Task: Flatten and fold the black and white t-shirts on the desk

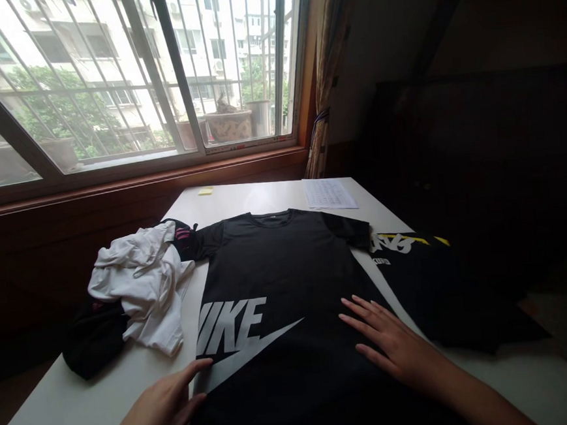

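A black T-shirt [287, 258] lies spread out in front of me, collar away from me, with a large grey print of letters and a swoosh on its lower left. My right hand [389, 338] rests flat on the shirt's right side, fingers spread. At the left edge, by the swoosh's thick end, my left hand [168, 398] touches the fabric with thumb and a finger apart; its other fingers are mostly hidden. The lower part of the shirt runs into shadow between my forearms.
Left of the shirt, a crumpled white garment [146, 276] lies over a black one [94, 335]. On the right, a dark garment [432, 292] with white and yellow print hangs past the edge of the white table [257, 195]. Printed paper [330, 194] and a yellow note [206, 191] lie at the back.
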Available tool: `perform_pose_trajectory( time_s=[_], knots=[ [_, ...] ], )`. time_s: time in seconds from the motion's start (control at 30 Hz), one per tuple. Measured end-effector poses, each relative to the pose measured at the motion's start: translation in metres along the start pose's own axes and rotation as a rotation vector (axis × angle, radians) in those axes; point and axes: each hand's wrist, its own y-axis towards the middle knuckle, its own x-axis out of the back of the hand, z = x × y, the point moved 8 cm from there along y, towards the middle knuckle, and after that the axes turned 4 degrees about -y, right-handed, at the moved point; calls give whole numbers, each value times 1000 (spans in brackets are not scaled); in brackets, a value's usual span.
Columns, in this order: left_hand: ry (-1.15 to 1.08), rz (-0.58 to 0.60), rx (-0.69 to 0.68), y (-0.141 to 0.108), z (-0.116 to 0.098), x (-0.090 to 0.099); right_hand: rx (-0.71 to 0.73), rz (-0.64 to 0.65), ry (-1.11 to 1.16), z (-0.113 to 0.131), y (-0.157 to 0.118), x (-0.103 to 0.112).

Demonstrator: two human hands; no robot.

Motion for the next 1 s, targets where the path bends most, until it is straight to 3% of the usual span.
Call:
perform_pose_trajectory(
  time_s=[0.1,0.17,0.27,0.37,0.5,0.73,0.87,1.0],
  knots=[
    [155,-172,-202,1,-31,17,19,-3,13,9,-2,3],
    [261,-289,-362,0,-58,18,54,17,19,19,-4,3],
    [454,-329,-566,0,-92,-7,115,71,33,34,-8,-1],
    [637,-339,-680,0,-112,-39,126,98,51,42,-12,-7],
    [741,-390,-683,1,-112,-52,78,67,70,38,-15,-8],
    [711,-417,-720,-16,-101,-36,72,18,98,39,-21,-1],
    [569,-380,-805,-31,-103,-32,164,-18,156,67,-30,12],
    [434,-250,-885,-46,-109,-36,209,90,156,98,-30,20]
  ],
)
